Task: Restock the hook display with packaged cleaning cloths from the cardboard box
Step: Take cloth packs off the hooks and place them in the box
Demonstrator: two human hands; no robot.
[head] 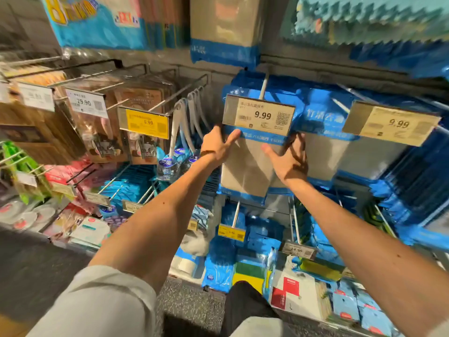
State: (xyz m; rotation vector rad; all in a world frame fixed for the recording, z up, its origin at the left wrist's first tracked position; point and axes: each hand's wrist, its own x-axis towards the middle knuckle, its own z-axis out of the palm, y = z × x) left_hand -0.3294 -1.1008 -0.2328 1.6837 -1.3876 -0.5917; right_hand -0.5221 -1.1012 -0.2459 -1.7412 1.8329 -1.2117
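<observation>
Head view, store aisle, some motion blur. Both arms reach up to the front cloth pack (245, 166), blue-edged with a grey panel, hanging on a hook (263, 85) just below the price tag (258, 115) reading 9.99. Left hand (218, 144) grips the pack's upper left edge, thumb across the front, fingers tucked behind. Right hand (289, 159) lies flat on the pack's front near its right edge, fingers spread wide, holding nothing. More blue packs (323, 117) hang just beside, to the right, under a second tag (391, 122).
</observation>
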